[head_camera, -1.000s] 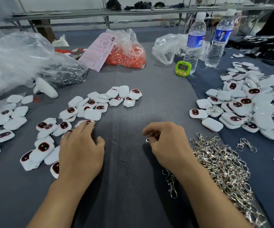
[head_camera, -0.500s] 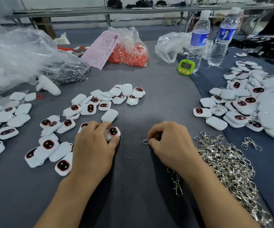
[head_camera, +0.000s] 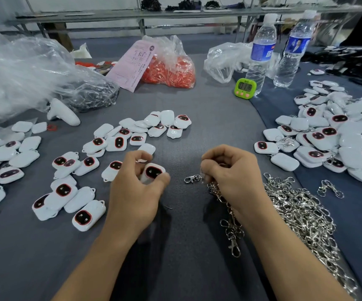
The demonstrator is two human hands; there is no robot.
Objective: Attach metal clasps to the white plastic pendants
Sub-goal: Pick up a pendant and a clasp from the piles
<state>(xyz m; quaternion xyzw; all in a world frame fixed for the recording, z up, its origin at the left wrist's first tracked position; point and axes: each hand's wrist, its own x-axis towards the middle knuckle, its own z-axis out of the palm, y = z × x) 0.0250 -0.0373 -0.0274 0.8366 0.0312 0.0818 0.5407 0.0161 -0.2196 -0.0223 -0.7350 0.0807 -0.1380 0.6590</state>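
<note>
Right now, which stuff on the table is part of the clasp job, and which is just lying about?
Job: left hand gripping a pendant; right hand pinching a metal clasp; clasp pile; loose pendants.
Lying about: green timer; two water bottles; bag of orange pieces; pink slip; white controller.

Soft, even indoor light from above; wide-angle view, sharpest in the middle.

Diffuse shadows lie on the grey cloth (head_camera: 208, 127) under both forearms (head_camera: 104, 257). The bag (head_camera: 19, 68) at left glares almost white. The clasps (head_camera: 301, 213) glint and the pendants (head_camera: 349, 135) carry small highlights. The shelf (head_camera: 175, 14) bows and the bottles (head_camera: 260, 53) lean, and detail goes soft towards the edges.
</note>
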